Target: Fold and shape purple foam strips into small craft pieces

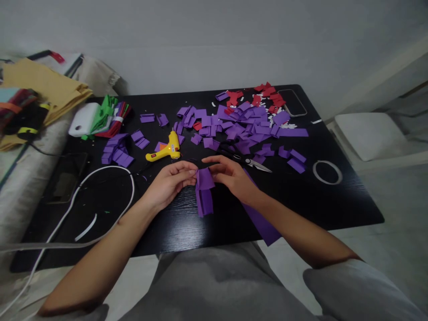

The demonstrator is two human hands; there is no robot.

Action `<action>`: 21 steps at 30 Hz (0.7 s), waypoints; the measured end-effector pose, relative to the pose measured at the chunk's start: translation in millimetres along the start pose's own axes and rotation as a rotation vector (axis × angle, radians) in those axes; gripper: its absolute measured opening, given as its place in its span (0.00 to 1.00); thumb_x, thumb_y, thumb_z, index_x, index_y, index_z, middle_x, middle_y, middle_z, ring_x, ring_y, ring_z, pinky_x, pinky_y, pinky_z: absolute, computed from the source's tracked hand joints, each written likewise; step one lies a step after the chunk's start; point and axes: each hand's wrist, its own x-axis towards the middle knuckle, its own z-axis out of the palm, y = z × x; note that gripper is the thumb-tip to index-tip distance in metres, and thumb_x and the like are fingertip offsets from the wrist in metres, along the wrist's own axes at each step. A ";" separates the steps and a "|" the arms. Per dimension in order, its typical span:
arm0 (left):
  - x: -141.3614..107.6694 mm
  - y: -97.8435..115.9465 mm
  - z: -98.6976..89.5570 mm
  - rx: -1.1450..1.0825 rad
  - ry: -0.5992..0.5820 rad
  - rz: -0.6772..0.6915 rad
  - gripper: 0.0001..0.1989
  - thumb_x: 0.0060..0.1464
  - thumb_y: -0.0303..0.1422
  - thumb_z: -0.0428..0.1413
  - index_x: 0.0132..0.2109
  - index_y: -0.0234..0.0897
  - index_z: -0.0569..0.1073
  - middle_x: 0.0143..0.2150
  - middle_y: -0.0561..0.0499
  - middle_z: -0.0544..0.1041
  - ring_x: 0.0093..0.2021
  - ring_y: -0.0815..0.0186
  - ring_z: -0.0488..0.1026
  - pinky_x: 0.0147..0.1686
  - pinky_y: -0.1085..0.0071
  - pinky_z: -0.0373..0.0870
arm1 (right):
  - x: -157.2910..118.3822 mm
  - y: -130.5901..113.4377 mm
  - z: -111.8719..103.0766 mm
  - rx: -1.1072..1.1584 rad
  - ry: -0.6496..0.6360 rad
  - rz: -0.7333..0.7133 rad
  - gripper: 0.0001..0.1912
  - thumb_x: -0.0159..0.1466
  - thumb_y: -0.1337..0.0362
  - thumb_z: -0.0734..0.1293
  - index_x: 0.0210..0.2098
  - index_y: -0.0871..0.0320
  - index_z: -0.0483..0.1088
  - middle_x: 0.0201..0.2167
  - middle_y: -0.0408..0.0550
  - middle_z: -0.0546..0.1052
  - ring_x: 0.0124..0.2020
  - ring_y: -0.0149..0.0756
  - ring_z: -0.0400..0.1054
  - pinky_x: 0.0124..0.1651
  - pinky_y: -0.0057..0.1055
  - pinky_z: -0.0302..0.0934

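A folded purple piece of paper (204,196) is held up in front of me, above the front part of the black table. My left hand (173,182) pinches its upper left edge between thumb and fingers. On the other side, my right hand (230,176) has its fingertips at the upper right edge, with the index finger stretched out over the top. The right thumb is mostly hidden. Beneath my right forearm lies a long purple paper strip (260,221) that overhangs the table's front edge. Scissors (256,165) with black handles lie just beyond my right hand.
A yellow glue gun (163,149) lies beyond my left hand. Many purple folded pieces (247,122) and red pieces (270,94) cover the back. A white cable (132,187) loops at left. A tape ring (327,172) lies right, coloured paper bundles (112,116) back left.
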 end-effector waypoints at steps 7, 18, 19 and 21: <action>1.8 -4.4 0.0 -0.047 0.050 0.001 0.12 0.46 0.31 0.72 0.40 0.33 0.84 0.36 0.46 0.84 0.34 0.67 0.80 0.42 0.69 0.79 | 1.1 2.5 -2.5 -0.006 0.029 -0.025 0.20 0.54 0.66 0.80 0.47 0.54 0.80 0.39 0.43 0.85 0.43 0.37 0.80 0.56 0.38 0.73; -3.5 -10.6 1.8 0.306 0.006 0.260 0.21 0.49 0.39 0.73 0.48 0.37 0.81 0.43 0.48 0.83 0.43 0.62 0.80 0.51 0.64 0.77 | 2.4 3.0 -2.7 0.006 0.130 -0.007 0.25 0.51 0.64 0.82 0.47 0.54 0.77 0.37 0.42 0.84 0.41 0.37 0.80 0.55 0.39 0.73; -3.9 -10.5 2.3 0.324 0.001 0.274 0.21 0.50 0.39 0.72 0.49 0.36 0.80 0.42 0.49 0.83 0.43 0.63 0.80 0.51 0.64 0.77 | 2.5 2.8 -2.7 -0.006 0.130 -0.012 0.25 0.51 0.63 0.82 0.47 0.54 0.77 0.37 0.42 0.84 0.42 0.37 0.80 0.55 0.39 0.73; -4.6 -9.9 3.3 0.337 -0.006 0.295 0.21 0.50 0.38 0.72 0.49 0.36 0.79 0.41 0.49 0.82 0.42 0.63 0.80 0.50 0.64 0.77 | 2.6 2.4 -2.8 -0.021 0.127 -0.020 0.24 0.52 0.63 0.82 0.47 0.54 0.77 0.38 0.43 0.84 0.43 0.38 0.80 0.56 0.39 0.73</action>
